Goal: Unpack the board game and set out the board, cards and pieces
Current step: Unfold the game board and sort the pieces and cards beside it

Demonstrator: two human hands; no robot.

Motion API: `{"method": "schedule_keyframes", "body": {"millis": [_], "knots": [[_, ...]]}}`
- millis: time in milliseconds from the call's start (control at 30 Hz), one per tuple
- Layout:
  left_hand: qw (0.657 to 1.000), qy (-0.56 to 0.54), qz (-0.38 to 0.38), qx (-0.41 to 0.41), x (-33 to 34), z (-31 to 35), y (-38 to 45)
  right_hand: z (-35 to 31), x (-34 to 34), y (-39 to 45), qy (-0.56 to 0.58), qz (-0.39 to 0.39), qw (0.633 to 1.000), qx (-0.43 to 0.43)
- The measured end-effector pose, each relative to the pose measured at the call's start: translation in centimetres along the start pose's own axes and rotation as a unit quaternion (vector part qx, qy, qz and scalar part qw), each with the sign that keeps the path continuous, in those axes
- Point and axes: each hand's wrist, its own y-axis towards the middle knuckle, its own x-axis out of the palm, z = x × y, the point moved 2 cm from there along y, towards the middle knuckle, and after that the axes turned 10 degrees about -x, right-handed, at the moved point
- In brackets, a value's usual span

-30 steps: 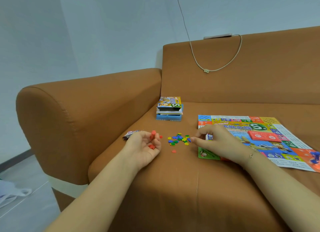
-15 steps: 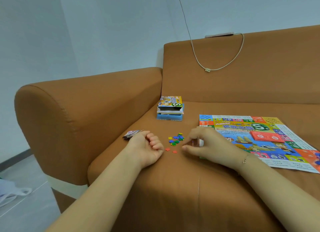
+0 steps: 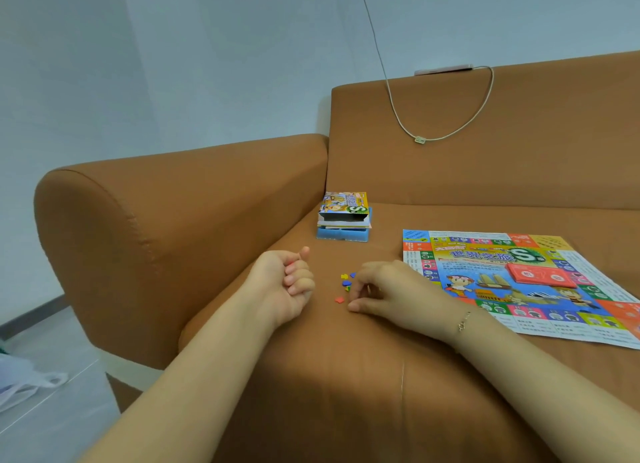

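My left hand (image 3: 287,282) lies palm up on the sofa seat, its fingers curled round small red pieces, with a sliver of red showing. My right hand (image 3: 388,289) hovers with bent fingers over the little pile of coloured pieces (image 3: 346,279) and hides most of it. Its thumb tip rests on the seat beside a loose red piece (image 3: 339,300), and thumb and forefinger stay apart. To the right lies the unfolded paper board (image 3: 512,254) with a stack of red cards (image 3: 540,275) on it. The game box (image 3: 344,216) stands further back.
The brown sofa has an armrest (image 3: 156,227) close on the left and a backrest (image 3: 485,151) behind. A white cable (image 3: 419,139) hangs down the backrest from a phone on top. A plastic bag (image 3: 20,383) lies on the floor at lower left.
My left hand has closed its fingers over the red pieces that lay in its open palm. My right hand has shifted left and nearer, from the pile's right side to over the pile.
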Motion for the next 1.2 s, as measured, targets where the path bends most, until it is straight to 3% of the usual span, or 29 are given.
{"method": "schedule_keyframes", "body": {"millis": [300, 467, 733, 833, 900, 1033, 1133, 1200], "knots": [[0.998, -0.014, -0.049, -0.026, -1.4, -1.0, 1.3, -0.4, 0.0, -0.2, 0.112, 0.021, 0.993, 0.018], [0.996, -0.066, -0.053, -0.007, -1.4, -0.7, 1.5, -0.3, 0.7, 1.4, 0.054, -0.017, 0.998, 0.016], [0.996, -0.067, -0.059, 0.012, -0.9, 0.3, 0.5, -0.9, 0.5, 1.3, 0.108, 0.010, 0.992, 0.068], [0.998, -0.026, -0.049, 0.040, 0.0, 0.9, 0.6, -0.9, -0.7, 1.0, 0.125, 0.017, 0.989, 0.080], [0.996, 0.070, -0.037, 0.046, 1.4, 1.2, 1.0, 0.5, -2.8, 1.1, 0.131, 0.044, 0.984, 0.115], [0.943, 0.321, 0.031, 0.083, 5.2, 2.1, 4.1, 4.8, -6.1, 2.8, 0.099, 0.094, 0.971, 0.195], [0.856, 0.480, 0.137, 0.136, 7.7, 3.1, 8.0, 7.4, -5.8, 5.0, 0.122, 0.096, 0.954, 0.256], [0.799, 0.552, 0.169, 0.170, 8.4, 3.0, 10.4, 8.8, -5.0, 6.4, 0.125, 0.052, 0.947, 0.293]]}}
